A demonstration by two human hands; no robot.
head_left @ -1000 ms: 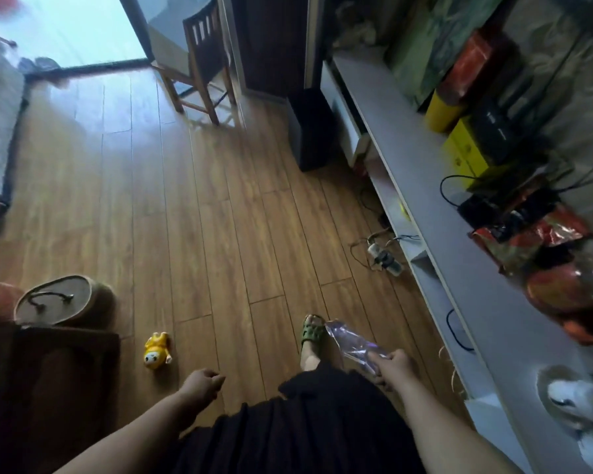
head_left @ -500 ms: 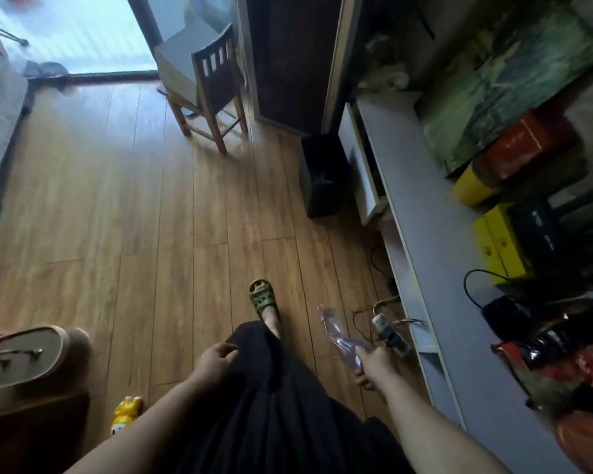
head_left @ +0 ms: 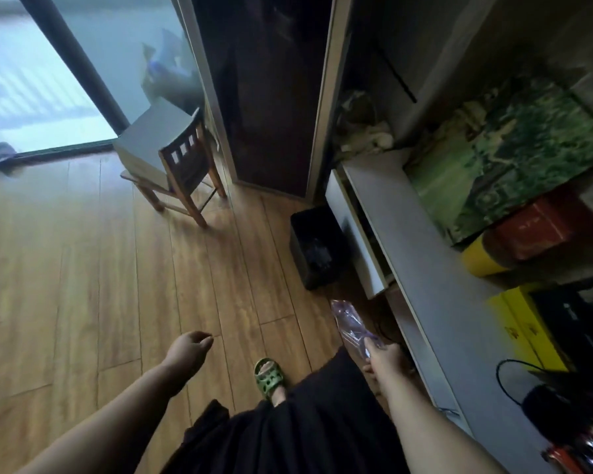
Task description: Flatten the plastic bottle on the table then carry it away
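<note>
A flattened clear plastic bottle (head_left: 351, 325) hangs low at my right side, pointing forward over the wooden floor. My right hand (head_left: 384, 359) is shut on its near end. My left hand (head_left: 187, 348) swings free on the left with loosely curled fingers and nothing in it. My foot in a green sandal (head_left: 268, 378) shows between the two arms, below a black skirt.
A black bin (head_left: 317, 246) stands on the floor just ahead of the bottle, beside a long grey shelf unit (head_left: 421, 268) with boxes on the right. A small wooden chair (head_left: 185, 169) stands ahead left by a glass door. A dark doorway opens straight ahead.
I have walked forward along the shelf unit; the chair, bin and doorway are much nearer. The bottle stays in my right hand. The floor toy and the basket have dropped out of view.
</note>
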